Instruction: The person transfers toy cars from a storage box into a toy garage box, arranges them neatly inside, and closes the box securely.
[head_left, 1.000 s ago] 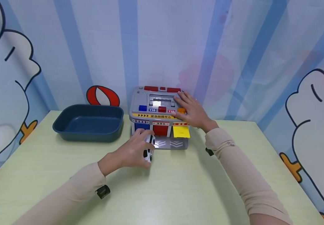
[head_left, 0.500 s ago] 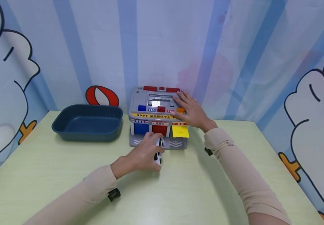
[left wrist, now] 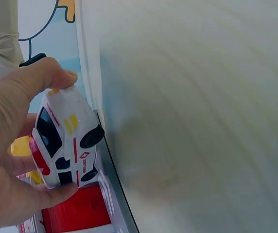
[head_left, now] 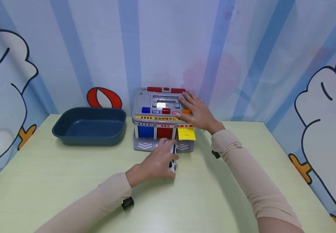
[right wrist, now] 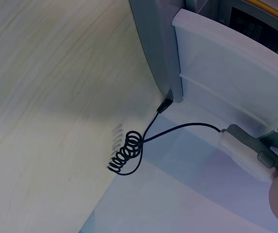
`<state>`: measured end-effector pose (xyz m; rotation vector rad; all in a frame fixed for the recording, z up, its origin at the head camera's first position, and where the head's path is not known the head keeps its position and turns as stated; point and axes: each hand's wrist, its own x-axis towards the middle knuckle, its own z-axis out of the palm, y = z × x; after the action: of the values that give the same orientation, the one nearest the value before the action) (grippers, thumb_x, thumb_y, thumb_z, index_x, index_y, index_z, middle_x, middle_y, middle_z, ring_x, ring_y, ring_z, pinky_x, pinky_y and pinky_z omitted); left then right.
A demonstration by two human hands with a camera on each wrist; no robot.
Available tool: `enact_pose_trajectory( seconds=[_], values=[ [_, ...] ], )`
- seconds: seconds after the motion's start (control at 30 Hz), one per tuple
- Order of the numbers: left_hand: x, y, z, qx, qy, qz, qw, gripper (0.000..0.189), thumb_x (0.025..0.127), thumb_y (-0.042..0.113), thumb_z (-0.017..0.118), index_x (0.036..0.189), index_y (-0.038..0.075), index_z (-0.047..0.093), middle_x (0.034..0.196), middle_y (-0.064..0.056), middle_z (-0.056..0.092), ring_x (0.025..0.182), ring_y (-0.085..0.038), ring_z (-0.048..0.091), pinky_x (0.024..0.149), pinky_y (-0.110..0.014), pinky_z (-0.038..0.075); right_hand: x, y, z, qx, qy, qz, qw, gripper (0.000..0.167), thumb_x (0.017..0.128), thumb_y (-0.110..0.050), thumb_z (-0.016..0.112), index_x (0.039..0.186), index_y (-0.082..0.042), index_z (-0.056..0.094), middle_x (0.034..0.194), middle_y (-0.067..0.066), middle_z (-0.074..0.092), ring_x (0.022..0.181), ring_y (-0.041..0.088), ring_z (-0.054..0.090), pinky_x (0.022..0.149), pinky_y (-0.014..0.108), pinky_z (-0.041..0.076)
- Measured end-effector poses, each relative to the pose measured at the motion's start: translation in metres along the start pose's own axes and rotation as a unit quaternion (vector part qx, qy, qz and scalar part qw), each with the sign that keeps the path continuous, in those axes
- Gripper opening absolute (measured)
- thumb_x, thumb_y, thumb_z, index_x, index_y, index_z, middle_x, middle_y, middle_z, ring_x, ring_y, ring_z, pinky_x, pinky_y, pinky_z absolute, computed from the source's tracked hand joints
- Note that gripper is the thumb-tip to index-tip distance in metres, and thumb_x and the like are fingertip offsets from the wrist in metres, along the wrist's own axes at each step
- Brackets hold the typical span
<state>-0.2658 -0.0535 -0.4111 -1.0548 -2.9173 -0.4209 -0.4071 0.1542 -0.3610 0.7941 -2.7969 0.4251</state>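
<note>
My left hand grips a small white toy car with yellow and red markings. The car is close in front of the toy emergency station, near its grey ramp. On the station's front are a blue door, a red door and, at the right, a yellow door raised outward. Across the right end of the station's roof rests my right hand, fingers extended beside the orange button. In the left wrist view, the thumb and fingers hold the car at its two ends.
A dark blue bin stands left of the station on the pale table. At the station's side, the right wrist view shows a coiled black cord running to a white and grey handset. A printed curtain hangs behind.
My left hand has moved to the right with the toy car, from before the blue door toward the yellow one. The right hand stays on the roof.
</note>
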Motion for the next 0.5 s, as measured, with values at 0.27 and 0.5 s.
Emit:
enact_pose_trajectory(
  seconds=[0.27, 0.5],
  values=[
    [0.013, 0.011, 0.007, 0.027, 0.005, 0.005, 0.9996, 0.05, 0.074, 0.039, 0.084, 0.119, 0.019, 0.075, 0.15, -0.013, 0.043, 0.139, -0.034, 0.031, 0.113, -0.05, 0.043, 0.0, -0.003, 0.0, 0.009, 0.0, 0.005, 0.9999, 0.08, 0.094, -0.061, 0.05, 0.16, -0.027, 0.022, 0.17, -0.001, 0.01, 0.158, 0.024, -0.001, 0.123, 0.063, 0.009],
    [0.02, 0.013, 0.012, 0.043, 0.001, -0.001, 0.9991, 0.049, 0.074, 0.038, 0.085, 0.118, 0.019, 0.075, 0.148, -0.012, 0.045, 0.139, -0.035, 0.031, 0.115, -0.05, 0.04, -0.001, -0.003, -0.002, 0.007, -0.001, 0.002, 1.0, 0.08, 0.094, -0.061, 0.05, 0.16, -0.025, 0.022, 0.17, 0.0, 0.01, 0.158, 0.026, 0.001, 0.124, 0.063, 0.009]
  ],
)
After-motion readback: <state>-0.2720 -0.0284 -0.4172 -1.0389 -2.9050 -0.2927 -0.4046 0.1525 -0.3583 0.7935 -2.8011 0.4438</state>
